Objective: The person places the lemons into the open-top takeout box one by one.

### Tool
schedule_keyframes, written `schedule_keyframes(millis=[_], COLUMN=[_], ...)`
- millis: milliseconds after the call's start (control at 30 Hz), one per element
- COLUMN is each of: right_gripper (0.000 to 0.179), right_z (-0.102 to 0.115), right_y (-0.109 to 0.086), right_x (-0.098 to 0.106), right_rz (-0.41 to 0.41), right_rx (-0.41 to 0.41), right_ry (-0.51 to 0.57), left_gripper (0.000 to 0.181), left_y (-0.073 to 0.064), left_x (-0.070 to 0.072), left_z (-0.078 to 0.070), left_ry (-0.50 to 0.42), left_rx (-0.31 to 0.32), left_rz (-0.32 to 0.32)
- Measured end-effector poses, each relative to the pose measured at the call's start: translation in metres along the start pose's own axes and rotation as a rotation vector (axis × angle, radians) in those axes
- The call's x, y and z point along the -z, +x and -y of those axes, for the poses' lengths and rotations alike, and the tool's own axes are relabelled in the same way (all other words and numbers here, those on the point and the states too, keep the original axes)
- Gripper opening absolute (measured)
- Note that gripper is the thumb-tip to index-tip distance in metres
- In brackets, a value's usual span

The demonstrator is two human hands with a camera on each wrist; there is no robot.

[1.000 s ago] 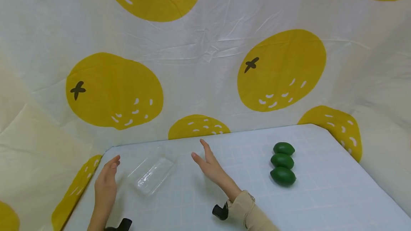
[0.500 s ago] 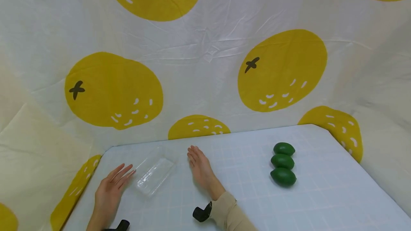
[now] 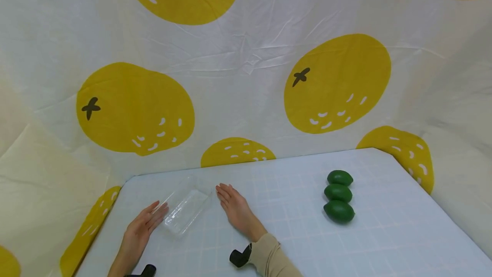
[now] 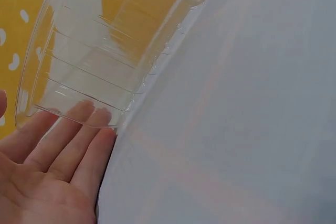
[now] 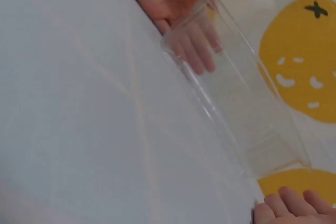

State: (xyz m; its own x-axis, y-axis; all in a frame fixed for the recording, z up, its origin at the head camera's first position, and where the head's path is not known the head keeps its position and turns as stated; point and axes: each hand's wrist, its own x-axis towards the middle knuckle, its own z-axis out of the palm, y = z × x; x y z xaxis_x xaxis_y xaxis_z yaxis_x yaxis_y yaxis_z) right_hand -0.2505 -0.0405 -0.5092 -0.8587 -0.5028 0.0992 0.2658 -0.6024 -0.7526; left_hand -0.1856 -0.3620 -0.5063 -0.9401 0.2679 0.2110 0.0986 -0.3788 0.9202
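A clear plastic box lies on the left part of the table, its outline faint in the head view. Beside its left side is my left hand, fingers stretched toward it. In the left wrist view, the fingertips of my left hand show at the near edge of the clear box; whether they touch it I cannot tell. My right hand lies off the box's right side with straight fingers, a small gap away. The right wrist view has the right hand's fingers below the box.
Three dark green lemon-shaped fruits stand in a row at the right of the table. A white curtain with yellow fruit prints hangs behind. Black camera mounts sit at the wrists.
Both hands have moved inward toward the box, the left one rightward and the right one leftward and lower. The box and green fruits stay where they were.
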Motion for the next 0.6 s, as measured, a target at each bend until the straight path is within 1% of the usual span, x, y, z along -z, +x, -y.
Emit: schedule_keyframes(millis=[33, 100, 233, 333, 400, 500, 600], right_gripper=[0.065, 0.064, 0.062, 0.063, 0.064, 0.064, 0.065], right_z=[-0.001, -0.002, -0.004, -0.005, -0.006, -0.007, -0.008], right_y=[0.000, -0.001, -0.001, -0.001, -0.001, -0.002, -0.002], right_x=[0.000, 0.000, -0.002, -0.004, -0.004, -0.006, -0.008], right_rz=[0.010, 0.029, 0.043, 0.051, 0.068, 0.087, 0.084], right_rx=[-0.003, 0.006, 0.008, -0.008, -0.020, -0.035, -0.050], right_ry=[-0.010, -0.038, -0.085, -0.115, -0.136, -0.157, -0.160], left_gripper=[0.046, 0.046, 0.049, 0.051, 0.052, 0.056, 0.059], left_y=[0.000, 0.000, 0.001, 0.002, 0.002, 0.003, 0.005], left_x=[-0.001, -0.003, -0.006, -0.006, -0.006, -0.010, -0.015], left_z=[0.000, 0.001, 0.001, 0.002, 0.003, 0.005, 0.008], left_ry=[0.018, 0.022, 0.044, 0.071, 0.072, 0.116, 0.165], left_rx=[0.006, 0.015, 0.027, 0.046, 0.057, 0.081, 0.091], left_rz=[-0.021, -0.041, -0.054, -0.068, -0.071, -0.118, -0.159])
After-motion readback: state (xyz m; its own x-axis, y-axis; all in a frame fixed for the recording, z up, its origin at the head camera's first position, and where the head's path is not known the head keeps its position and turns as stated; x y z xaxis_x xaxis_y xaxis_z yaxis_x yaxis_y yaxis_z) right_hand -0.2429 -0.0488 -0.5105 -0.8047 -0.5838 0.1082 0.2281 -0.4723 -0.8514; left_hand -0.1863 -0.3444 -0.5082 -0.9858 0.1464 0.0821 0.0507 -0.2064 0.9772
